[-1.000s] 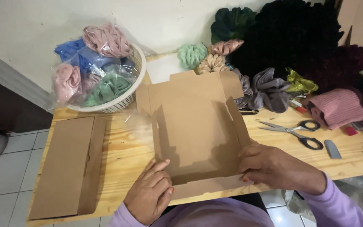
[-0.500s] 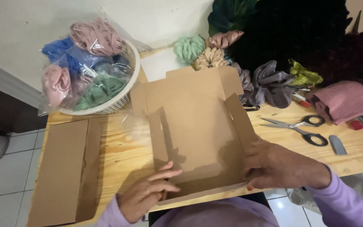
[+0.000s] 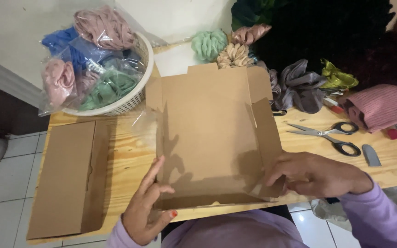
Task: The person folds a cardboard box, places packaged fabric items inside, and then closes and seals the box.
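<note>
A brown cardboard box (image 3: 210,133), partly folded with its side walls raised and its lid flap lying back, rests on the wooden table (image 3: 125,158). My left hand (image 3: 149,206) presses flat against the box's near left wall, fingers spread. On the near right corner, my right hand (image 3: 315,175) grips the right wall and folds it inward. Both sleeves are lilac.
A flat unfolded cardboard box (image 3: 67,177) lies at the table's left end. A white basket (image 3: 132,96) holds bagged scrunchies. Loose scrunchies (image 3: 233,53), dark fabric (image 3: 327,32), a pink cloth (image 3: 382,108) and black-handled scissors (image 3: 329,135) lie at the back right.
My left hand has slid up from the near edge onto the box's left wall. The right hand has shifted to the near right corner, pinching the wall.
</note>
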